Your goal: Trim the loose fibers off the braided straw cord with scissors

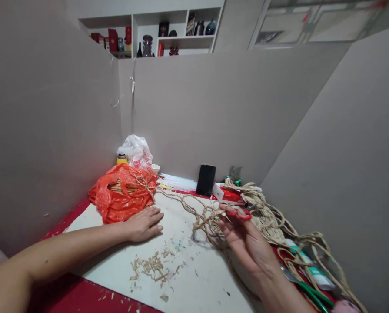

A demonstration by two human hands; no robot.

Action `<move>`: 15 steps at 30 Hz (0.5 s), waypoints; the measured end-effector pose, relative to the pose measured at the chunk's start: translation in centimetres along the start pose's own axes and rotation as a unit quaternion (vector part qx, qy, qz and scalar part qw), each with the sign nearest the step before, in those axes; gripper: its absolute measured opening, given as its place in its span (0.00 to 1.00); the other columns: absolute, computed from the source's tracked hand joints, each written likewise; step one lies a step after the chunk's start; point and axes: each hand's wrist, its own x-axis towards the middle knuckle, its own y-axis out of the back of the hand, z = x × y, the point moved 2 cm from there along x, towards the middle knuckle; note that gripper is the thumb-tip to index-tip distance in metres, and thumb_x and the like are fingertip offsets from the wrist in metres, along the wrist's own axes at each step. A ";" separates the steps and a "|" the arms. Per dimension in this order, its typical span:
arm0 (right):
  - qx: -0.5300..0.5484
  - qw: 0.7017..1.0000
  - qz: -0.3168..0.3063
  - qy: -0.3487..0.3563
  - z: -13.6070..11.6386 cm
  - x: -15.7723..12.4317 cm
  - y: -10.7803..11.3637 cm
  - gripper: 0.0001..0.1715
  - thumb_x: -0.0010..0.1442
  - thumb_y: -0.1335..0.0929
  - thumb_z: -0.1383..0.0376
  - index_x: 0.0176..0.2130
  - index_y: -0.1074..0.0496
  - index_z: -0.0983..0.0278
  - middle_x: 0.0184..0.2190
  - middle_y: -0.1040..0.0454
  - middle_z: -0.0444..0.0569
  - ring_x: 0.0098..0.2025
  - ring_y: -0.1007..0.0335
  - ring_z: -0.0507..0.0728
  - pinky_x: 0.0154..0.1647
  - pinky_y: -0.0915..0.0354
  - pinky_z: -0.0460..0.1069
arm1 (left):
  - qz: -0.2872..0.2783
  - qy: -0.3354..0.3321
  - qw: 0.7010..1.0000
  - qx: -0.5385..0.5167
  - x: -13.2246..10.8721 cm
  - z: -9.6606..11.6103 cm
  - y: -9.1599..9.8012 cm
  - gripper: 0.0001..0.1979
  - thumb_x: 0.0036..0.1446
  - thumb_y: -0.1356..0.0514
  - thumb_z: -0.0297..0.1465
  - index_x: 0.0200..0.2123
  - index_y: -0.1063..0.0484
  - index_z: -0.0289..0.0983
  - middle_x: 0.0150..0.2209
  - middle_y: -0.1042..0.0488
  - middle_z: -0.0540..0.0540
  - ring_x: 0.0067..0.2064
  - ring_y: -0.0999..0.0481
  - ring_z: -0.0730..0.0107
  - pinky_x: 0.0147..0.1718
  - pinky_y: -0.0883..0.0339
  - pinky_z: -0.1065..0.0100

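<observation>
My left hand (144, 224) lies palm down on the white board (181, 213), fingers stretched out and nothing in them. It rests right beside the orange plastic bag (124, 198), whose opening shows tan strands. My right hand (244, 248) is turned palm up on the other side, holding small scissors (241, 214) by their red handles; the blades are hard to make out. Behind and below that hand spreads a loose tangle of tan twisted rope (210, 224). One length of it runs left to the bag. Small tan scraps (151, 265) are scattered on the board.
A dark phone (206, 179) leans near the back panel. Thicker coils of rope (269, 221) pile up on the right, beside a green-and-white tube (311, 267). A white plastic bag (137, 150) and a yellow jar (121, 159) stand in the back-left corner. Grey panels enclose the table.
</observation>
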 end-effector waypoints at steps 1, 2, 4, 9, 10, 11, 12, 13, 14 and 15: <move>-0.001 1.000 0.001 0.000 0.1 0.0 0.0 0.14 0.43 0.23 0.62 0.32 0.23 0.61 0.37 0.20 0.44 0.35 0.26 0.53 0.32 0.27 0.46 | -0.004 -0.005 1.000 -0.001 0.0 0.3 -0.3 0.34 0.63 0.58 0.48 0.65 0.48 0.33 0.66 0.52 0.32 0.67 0.53 0.51 0.63 0.57 0.51; -0.003 1.000 0.001 -0.001 0.1 0.0 0.0 0.14 0.43 0.23 0.62 0.32 0.23 0.61 0.37 0.20 0.44 0.35 0.26 0.53 0.32 0.27 0.46 | -0.010 -0.015 1.000 -0.003 -0.3 0.8 -0.5 0.35 0.62 0.57 0.49 0.65 0.47 0.33 0.66 0.52 0.32 0.67 0.52 0.51 0.63 0.56 0.51; -0.007 1.000 0.000 -0.003 0.3 -0.1 0.0 0.15 0.42 0.22 0.62 0.32 0.23 0.61 0.36 0.20 0.44 0.36 0.26 0.53 0.33 0.27 0.46 | -0.029 -0.048 0.998 -0.006 -1.4 2.5 -1.1 0.37 0.60 0.54 0.51 0.65 0.48 0.32 0.66 0.52 0.33 0.67 0.52 0.50 0.63 0.56 0.52; -0.015 1.000 -0.009 -0.015 0.6 -0.3 -0.1 0.15 0.42 0.22 0.62 0.32 0.23 0.64 0.36 0.20 0.46 0.34 0.27 0.52 0.32 0.28 0.44 | -0.078 -0.132 0.988 -0.031 -5.5 6.8 -1.8 0.40 0.60 0.52 0.50 0.66 0.53 0.30 0.67 0.54 0.32 0.67 0.54 0.48 0.64 0.56 0.52; -0.017 1.000 -0.011 -0.018 0.7 -0.4 -0.1 0.14 0.42 0.22 0.62 0.32 0.23 0.64 0.36 0.20 0.47 0.34 0.27 0.52 0.31 0.28 0.44 | -0.082 -0.139 0.986 -0.038 -6.4 7.4 -1.7 0.39 0.60 0.52 0.50 0.66 0.53 0.31 0.67 0.54 0.33 0.67 0.54 0.48 0.64 0.56 0.53; -0.019 0.999 -0.014 -0.021 0.7 -0.4 -0.1 0.15 0.42 0.22 0.62 0.32 0.23 0.64 0.37 0.20 0.48 0.33 0.27 0.52 0.31 0.28 0.44 | -0.084 -0.146 0.985 -0.043 -7.2 7.9 -1.6 0.38 0.61 0.52 0.49 0.66 0.53 0.32 0.67 0.54 0.34 0.67 0.54 0.49 0.64 0.57 0.53; -0.021 0.999 -0.016 -0.024 0.8 -0.5 -0.1 0.15 0.43 0.22 0.62 0.32 0.22 0.64 0.37 0.20 0.48 0.33 0.27 0.52 0.30 0.28 0.44 | -0.085 -0.153 0.983 -0.047 -8.0 8.3 -1.5 0.37 0.61 0.52 0.48 0.67 0.54 0.33 0.67 0.53 0.35 0.67 0.53 0.51 0.64 0.57 0.54; -0.022 0.999 -0.018 -0.027 0.9 -0.6 0.0 0.15 0.43 0.22 0.62 0.32 0.22 0.64 0.37 0.20 0.48 0.33 0.27 0.52 0.30 0.28 0.44 | -0.085 -0.156 0.983 -0.044 -8.9 8.6 -1.2 0.36 0.61 0.52 0.48 0.67 0.54 0.34 0.67 0.52 0.36 0.67 0.51 0.52 0.64 0.57 0.55; -0.024 0.999 -0.020 -0.029 0.9 -0.6 0.0 0.15 0.43 0.23 0.61 0.32 0.22 0.64 0.37 0.20 0.48 0.33 0.27 0.52 0.30 0.28 0.44 | -0.080 -0.158 0.984 -0.035 -9.7 8.8 -0.9 0.36 0.61 0.52 0.48 0.66 0.53 0.35 0.66 0.49 0.37 0.66 0.49 0.53 0.65 0.57 0.55; -0.026 0.999 -0.021 -0.031 0.9 -0.7 0.0 0.14 0.43 0.23 0.61 0.32 0.22 0.64 0.38 0.20 0.49 0.33 0.27 0.52 0.30 0.28 0.44 | -0.068 -0.159 0.985 -0.017 -10.6 9.1 -0.5 0.35 0.61 0.51 0.48 0.66 0.50 0.35 0.65 0.45 0.37 0.65 0.45 0.54 0.65 0.57 0.56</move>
